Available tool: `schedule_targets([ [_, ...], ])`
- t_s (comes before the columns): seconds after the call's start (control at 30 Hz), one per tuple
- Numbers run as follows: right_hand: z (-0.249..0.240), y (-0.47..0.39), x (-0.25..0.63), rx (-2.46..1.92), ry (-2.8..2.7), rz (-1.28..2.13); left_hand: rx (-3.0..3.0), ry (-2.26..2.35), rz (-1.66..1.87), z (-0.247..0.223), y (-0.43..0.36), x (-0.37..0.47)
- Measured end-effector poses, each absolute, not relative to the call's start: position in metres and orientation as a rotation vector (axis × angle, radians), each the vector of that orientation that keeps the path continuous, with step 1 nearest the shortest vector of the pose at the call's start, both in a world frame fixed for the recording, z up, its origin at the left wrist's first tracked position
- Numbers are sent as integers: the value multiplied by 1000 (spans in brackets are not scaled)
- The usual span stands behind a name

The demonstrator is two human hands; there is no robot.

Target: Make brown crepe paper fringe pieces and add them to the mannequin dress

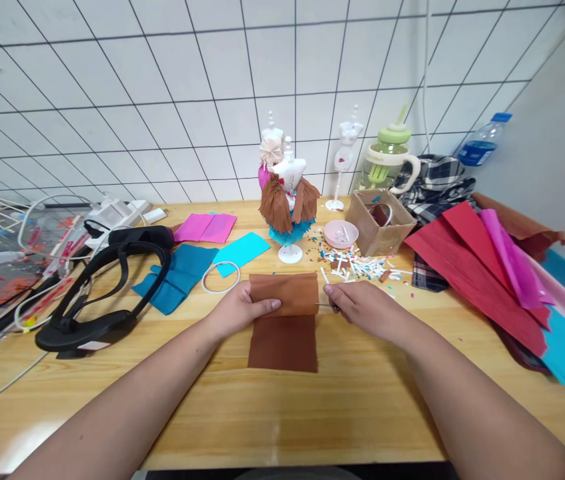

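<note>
My left hand pinches the left part of a folded brown paper piece, its thumb lying on top. Below it, a darker brown sheet extends over the table. My right hand is closed around small scissors, mostly hidden by the fingers, with a thin blade touching or just over the folded paper's right edge. A small mannequin with brown and blue paper pieces stands behind the hands.
White and brown scraps lie beside a pink dish and cardboard box. A black headset, cables and blue paper are left. Red paper lies right. A ring is near my left hand.
</note>
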State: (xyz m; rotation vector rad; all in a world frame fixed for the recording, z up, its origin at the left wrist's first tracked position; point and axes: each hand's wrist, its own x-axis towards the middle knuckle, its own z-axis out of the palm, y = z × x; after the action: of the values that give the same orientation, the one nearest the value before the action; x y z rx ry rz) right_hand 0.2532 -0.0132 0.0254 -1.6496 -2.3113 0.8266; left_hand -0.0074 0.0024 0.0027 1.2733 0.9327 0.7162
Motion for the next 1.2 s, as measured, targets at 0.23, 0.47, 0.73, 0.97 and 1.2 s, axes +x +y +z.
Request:
schedule_targets([
  [0.23, 26, -12, 253, -1654, -2345, 737, 1347, 930, 707, 0, 2, -8],
  [0.47, 27, -10, 254, -1695, -2321, 651, 1301, 924, 753, -1, 1, -9],
  [0.73, 28, -12, 252, -1616, -2296, 726, 1286, 911, 753, -2, 1, -9],
  [0.97, 25, -11, 251, -1718, -2316, 624, 1317, 864, 748, 1, -2, -8],
  [1.2, 26, -12, 248, -1663, -2324, 643, 1389, 855, 694, 0, -4, -9],
])
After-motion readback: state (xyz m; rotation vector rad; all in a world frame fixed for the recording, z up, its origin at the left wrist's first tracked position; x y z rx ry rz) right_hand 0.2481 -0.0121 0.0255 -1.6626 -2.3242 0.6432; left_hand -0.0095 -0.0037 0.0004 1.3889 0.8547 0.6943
